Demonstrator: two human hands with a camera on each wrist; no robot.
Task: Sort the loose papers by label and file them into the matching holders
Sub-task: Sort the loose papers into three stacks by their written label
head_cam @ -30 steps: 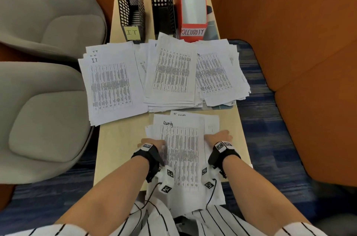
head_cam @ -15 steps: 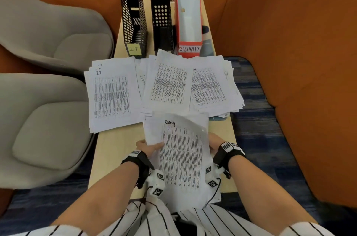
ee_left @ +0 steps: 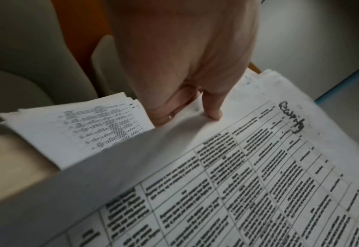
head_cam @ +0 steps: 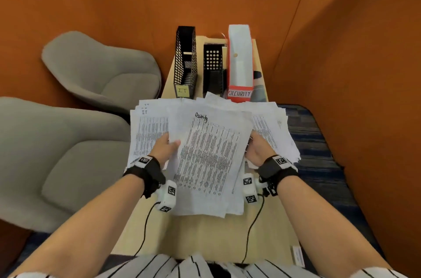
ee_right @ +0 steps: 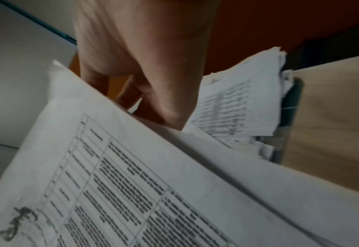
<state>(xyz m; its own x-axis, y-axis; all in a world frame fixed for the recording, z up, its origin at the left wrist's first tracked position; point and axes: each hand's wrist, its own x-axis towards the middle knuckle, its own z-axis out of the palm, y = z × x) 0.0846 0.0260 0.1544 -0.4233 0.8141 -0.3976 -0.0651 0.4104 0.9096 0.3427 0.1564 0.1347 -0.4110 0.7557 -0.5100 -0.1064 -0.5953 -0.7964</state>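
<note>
Head view: my left hand (head_cam: 164, 149) and right hand (head_cam: 258, 151) grip the Security-marked paper stack (head_cam: 206, 163) by its side edges, lifted over the desk (head_cam: 205, 236); red SECURITY holder (head_cam: 240, 68) holds papers; IT mesh holder (head_cam: 185, 61) beside it.

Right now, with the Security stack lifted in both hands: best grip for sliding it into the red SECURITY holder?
Probably keep hold of the stack at its long side edges, mid-length, as the left hand and right hand do now. The sheets sag and fan loosely, so two-sided support should keep them together. The red SECURITY holder is narrow and opens upward, so feed a short edge in from above.
</note>
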